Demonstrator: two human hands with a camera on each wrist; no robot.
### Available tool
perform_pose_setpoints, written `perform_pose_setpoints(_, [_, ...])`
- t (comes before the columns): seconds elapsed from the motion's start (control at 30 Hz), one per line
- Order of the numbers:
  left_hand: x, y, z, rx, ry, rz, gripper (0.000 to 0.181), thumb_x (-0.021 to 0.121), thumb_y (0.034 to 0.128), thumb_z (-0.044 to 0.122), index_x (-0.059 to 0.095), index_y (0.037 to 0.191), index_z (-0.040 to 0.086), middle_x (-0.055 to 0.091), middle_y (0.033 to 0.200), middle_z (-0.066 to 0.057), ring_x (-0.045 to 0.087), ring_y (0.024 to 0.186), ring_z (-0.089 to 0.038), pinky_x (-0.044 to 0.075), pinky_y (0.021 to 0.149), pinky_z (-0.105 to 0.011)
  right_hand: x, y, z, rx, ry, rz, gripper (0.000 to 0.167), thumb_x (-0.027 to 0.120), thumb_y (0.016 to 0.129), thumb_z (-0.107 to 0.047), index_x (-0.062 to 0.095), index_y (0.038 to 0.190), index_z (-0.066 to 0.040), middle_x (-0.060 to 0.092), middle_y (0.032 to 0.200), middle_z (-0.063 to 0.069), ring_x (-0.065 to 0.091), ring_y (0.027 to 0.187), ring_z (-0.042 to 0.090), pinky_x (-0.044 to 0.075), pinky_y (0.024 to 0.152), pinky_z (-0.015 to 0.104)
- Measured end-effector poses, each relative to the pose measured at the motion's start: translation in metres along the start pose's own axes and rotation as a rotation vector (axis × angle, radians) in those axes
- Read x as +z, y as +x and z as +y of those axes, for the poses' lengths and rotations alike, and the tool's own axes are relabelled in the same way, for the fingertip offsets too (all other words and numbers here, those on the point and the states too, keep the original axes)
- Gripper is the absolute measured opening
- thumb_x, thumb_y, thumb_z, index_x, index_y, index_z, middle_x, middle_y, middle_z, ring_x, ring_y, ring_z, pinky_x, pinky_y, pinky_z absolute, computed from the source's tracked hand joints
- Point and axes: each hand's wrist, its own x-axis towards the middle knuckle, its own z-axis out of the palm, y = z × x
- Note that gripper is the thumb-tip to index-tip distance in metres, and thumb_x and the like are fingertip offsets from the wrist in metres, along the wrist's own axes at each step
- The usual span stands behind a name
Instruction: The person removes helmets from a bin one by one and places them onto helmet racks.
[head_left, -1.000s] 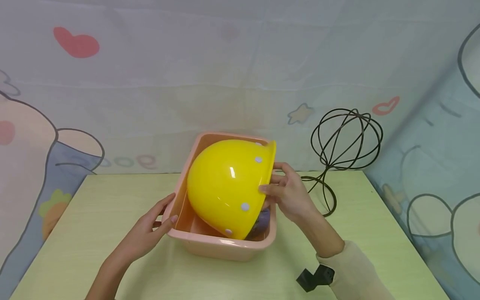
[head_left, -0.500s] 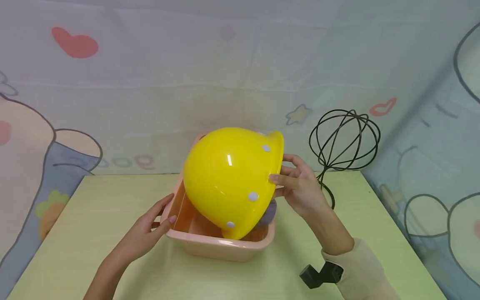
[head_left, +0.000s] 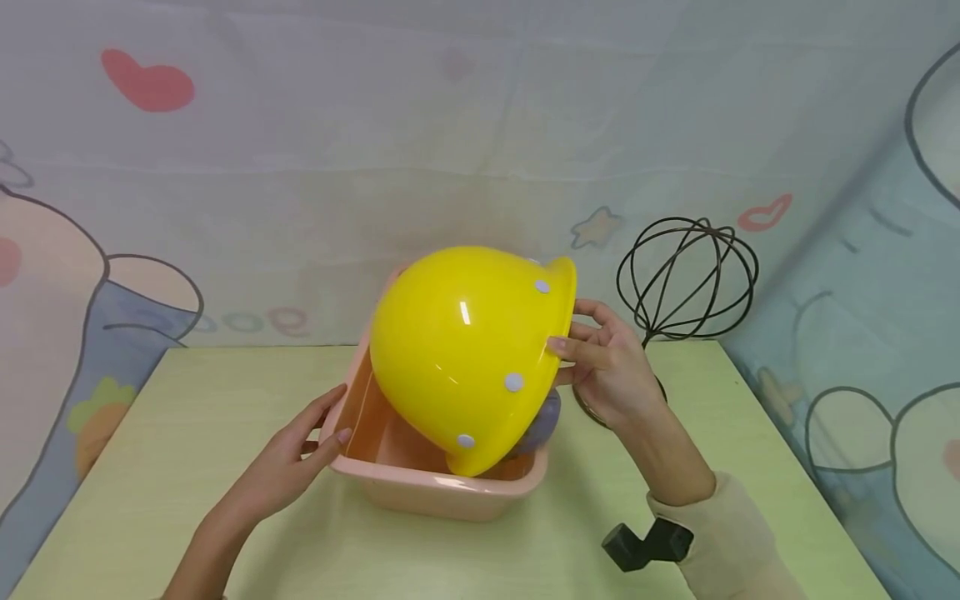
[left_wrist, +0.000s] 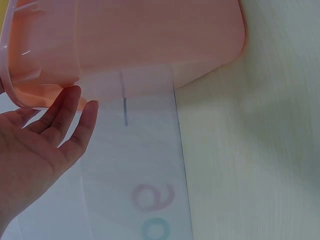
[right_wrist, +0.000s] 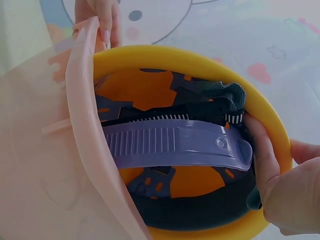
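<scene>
A yellow hard hat with pale dots lies tilted on its side, partly inside a pink basin. My right hand pinches its brim, thumb outside and fingers inside, as the right wrist view shows around the brim. Inside the hat are a purple-grey strap and dark webbing. My left hand holds the basin's left rim; in the left wrist view the hand has its fingers bent against the basin wall.
A dark wire whisk-shaped frame stands at the back right of the pale table, its lower part hidden behind my right hand. A patterned cloth hangs behind the table. A black device is on my right wrist.
The hard hat has risen and shifted right and away within the basin, carried by my right hand, showing more of the purple-grey strap. My left hand has stayed at the basin's rim.
</scene>
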Motion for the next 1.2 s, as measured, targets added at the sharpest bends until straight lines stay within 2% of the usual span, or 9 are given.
perform_pose_setpoints(0.43, [0.002,0.002,-0.001,0.020,-0.008,-0.003,0.056,0.051,0.0948,0.020,0.027,0.142,0.002,0.041,0.134,-0.020,0.047,0.112,-0.030,0.047,0.082,-0.036,-0.001,0.001,-0.002,0.052,-0.066,-0.019,0.043,0.050,0.085,0.012,0.033,0.121,-0.003,0.066,0.097,0.010,0.066,0.077,0.023,0.054,0.061,0.033])
perform_pose_setpoints(0.87, [0.003,0.003,0.000,0.026,0.019,0.003,0.057,0.051,0.0947,0.020,0.027,0.142,-0.001,0.038,0.136,-0.021,0.047,0.113,-0.032,0.048,0.082,-0.038,-0.008,0.000,-0.008,0.067,-0.120,-0.125,0.044,0.049,0.087,0.012,0.030,0.123,-0.003,0.063,0.105,0.014,0.064,0.083,0.027,0.053,0.055,0.043])
perform_pose_setpoints(1.03, [0.002,0.003,0.000,0.018,0.020,0.000,0.057,0.050,0.0950,0.021,0.026,0.142,-0.001,0.037,0.138,-0.021,0.046,0.115,-0.032,0.047,0.083,-0.040,-0.009,-0.003,-0.010,0.072,-0.118,-0.143,0.045,0.049,0.086,0.013,0.029,0.123,-0.002,0.063,0.104,0.015,0.064,0.083,0.028,0.053,0.054,0.041])
perform_pose_setpoints(1.2, [0.000,0.002,0.000,0.006,0.017,-0.006,0.057,0.050,0.0953,0.022,0.026,0.142,0.000,0.035,0.139,-0.021,0.045,0.116,-0.034,0.047,0.083,-0.042,-0.011,-0.007,-0.010,0.043,-0.101,-0.179,0.044,0.047,0.086,0.016,0.030,0.122,-0.002,0.062,0.101,0.016,0.065,0.079,0.029,0.053,0.055,0.039])
